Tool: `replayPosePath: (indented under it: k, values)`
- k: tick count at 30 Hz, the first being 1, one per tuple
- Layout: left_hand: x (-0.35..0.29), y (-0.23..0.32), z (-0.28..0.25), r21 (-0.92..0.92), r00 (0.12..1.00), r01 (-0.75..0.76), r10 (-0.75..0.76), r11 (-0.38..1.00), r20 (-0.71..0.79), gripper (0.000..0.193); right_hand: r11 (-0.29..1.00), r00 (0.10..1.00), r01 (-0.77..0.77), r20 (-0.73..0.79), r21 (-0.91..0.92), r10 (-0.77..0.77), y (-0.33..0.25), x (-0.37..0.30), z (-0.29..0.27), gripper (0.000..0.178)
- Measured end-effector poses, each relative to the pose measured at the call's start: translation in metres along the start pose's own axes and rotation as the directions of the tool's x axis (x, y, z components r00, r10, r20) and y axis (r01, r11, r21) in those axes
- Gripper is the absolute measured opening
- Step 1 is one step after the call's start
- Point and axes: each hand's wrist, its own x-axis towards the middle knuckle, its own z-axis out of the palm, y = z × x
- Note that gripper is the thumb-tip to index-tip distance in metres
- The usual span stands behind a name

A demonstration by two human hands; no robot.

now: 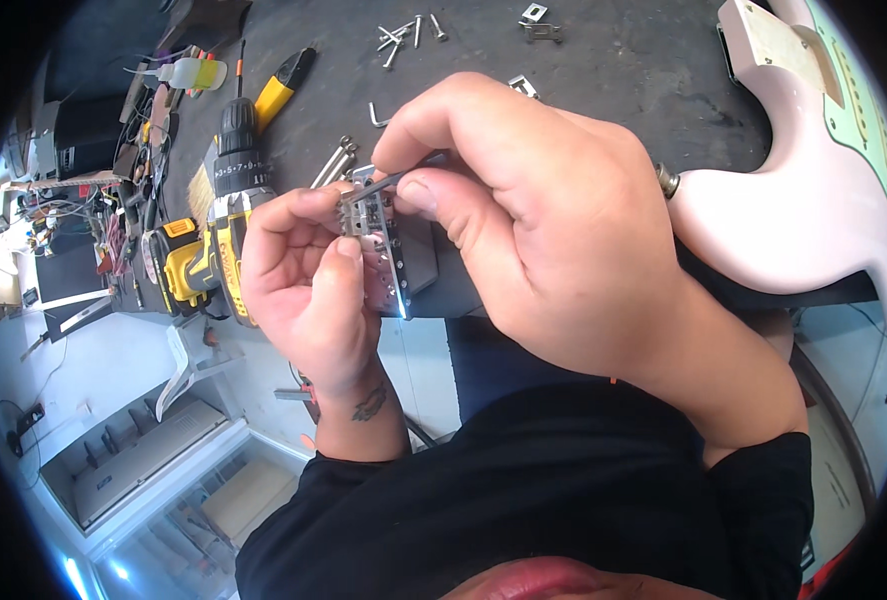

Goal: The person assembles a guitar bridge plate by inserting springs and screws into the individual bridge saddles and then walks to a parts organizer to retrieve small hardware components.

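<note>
Over the near edge of the dark bench, my left hand (pixel 298 275) pinches a metal guitar bridge (pixel 396 268) between thumb and fingers. The bridge is shiny, with small saddles and screws along it. My right hand (pixel 563 220) comes in from the right, its thumb and forefinger closed on a slim dark tool (pixel 383 184). The tool's tip lies at the bridge's upper end, close to my left fingertips. Whether it is a pair of tweezers or another tool I cannot tell. Fingers hide parts of both things.
A pale pink electric guitar body (pixel 753 215) lies at the right. At the left stand a yellow-black drill (pixel 225 200), a utility knife (pixel 281 88) and a small bottle (pixel 191 74). Several screws (pixel 395 42), loose saddles (pixel 541 33), springs (pixel 333 165) and a hex key (pixel 376 117) lie beyond my hands.
</note>
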Motion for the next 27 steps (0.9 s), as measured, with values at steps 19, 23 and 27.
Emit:
replayPosePath:
  k: [19,23,27]
  values:
    - [-0.0031,-0.0022,-0.0077,-0.023,0.996,-0.058,0.059,0.998,0.064,0.034,0.997,0.994,-0.078,0.081,-0.007,0.078,-0.0073,0.0010,-0.0028,0.014]
    - [-0.0026,-0.0021,-0.0075,-0.035,0.996,-0.062,0.064,0.997,0.065,0.034,0.997,0.994,-0.072,0.079,-0.006,0.073,-0.0070,0.0016,-0.0029,0.014]
    - [-0.0024,-0.0017,-0.0061,-0.009,0.997,-0.050,0.050,0.999,0.055,0.034,0.997,0.993,-0.076,0.087,-0.035,0.078,-0.0076,0.0026,-0.0042,0.014]
